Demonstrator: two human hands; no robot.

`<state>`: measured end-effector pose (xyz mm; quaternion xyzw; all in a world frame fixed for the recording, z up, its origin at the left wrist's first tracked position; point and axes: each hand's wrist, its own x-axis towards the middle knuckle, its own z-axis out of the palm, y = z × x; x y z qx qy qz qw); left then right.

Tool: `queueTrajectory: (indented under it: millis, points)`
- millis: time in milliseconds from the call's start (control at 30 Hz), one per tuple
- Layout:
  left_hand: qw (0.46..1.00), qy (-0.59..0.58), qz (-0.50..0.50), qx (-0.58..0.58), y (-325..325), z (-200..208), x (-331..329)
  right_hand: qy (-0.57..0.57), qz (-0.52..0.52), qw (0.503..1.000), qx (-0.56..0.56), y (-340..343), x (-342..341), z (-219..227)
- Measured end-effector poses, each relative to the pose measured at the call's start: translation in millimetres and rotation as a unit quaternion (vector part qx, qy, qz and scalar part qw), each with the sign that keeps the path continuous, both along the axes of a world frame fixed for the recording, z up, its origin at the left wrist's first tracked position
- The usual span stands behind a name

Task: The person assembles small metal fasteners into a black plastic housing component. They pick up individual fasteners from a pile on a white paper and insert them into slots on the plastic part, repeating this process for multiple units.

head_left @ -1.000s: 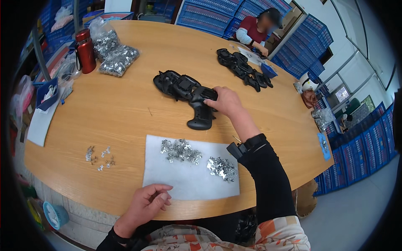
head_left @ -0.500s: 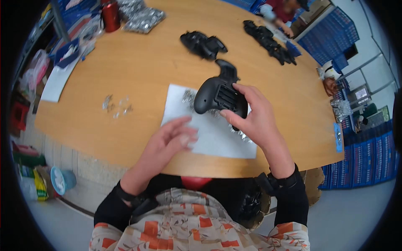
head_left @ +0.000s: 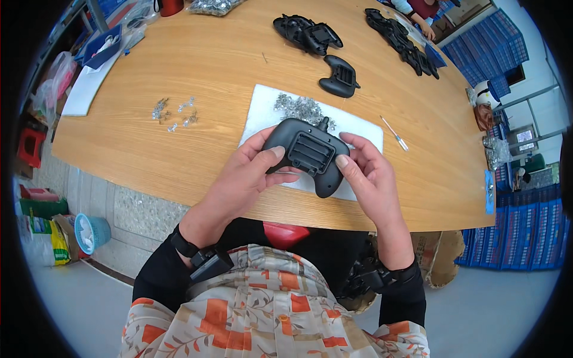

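A black game controller (head_left: 311, 154) is held between my two hands above a white foam sheet (head_left: 258, 110), its back with the uncovered battery bay facing up. My left hand (head_left: 242, 173) grips the left handle, thumb on top. At the other handle, my right hand (head_left: 371, 176) presses its thumb on the edge, with the fingers behind. A heap of small shiny metal parts (head_left: 298, 107) lies on the sheet just beyond the controller. Another black controller (head_left: 339, 76) rests on the table past the sheet, its battery bay also showing.
More black controllers (head_left: 307, 34) sit farther back, and a row of them (head_left: 401, 40) lies at the far right near another person's hand (head_left: 428, 31). A thin screwdriver (head_left: 395, 133) lies right of the sheet. Small metal pieces (head_left: 174, 113) are scattered at left, near a blue tray (head_left: 102, 48).
My left hand has come onto the controller, which is now lower and held in both hands. A second controller now shows separately beyond the sheet. The view has shifted.
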<state>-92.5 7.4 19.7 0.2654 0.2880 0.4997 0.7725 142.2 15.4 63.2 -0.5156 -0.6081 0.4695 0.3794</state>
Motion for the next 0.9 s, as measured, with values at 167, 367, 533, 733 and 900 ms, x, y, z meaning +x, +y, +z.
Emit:
queueTrajectory:
  millis: [167,367,533,733,900]
  points:
    - [0.999,0.046,0.002,0.028,2,-1,-5,0.086,0.035,0.989,-0.118,-3,2,0]
    - [0.999,0.017,0.037,0.017,-1,0,-3,0.05,0.059,0.977,-0.198,-20,-3,-14]
    - [0.998,0.035,0.051,-0.029,3,-7,0,0.079,0.079,0.972,-0.205,-37,-20,-16]
    - [0.972,0.231,0.042,0.004,10,2,-9,-0.08,0.03,0.994,-0.066,-28,11,-24]
    - [0.964,0.259,0.05,0.033,12,-1,0,-0.183,-0.039,0.982,0.015,-1,24,-14]
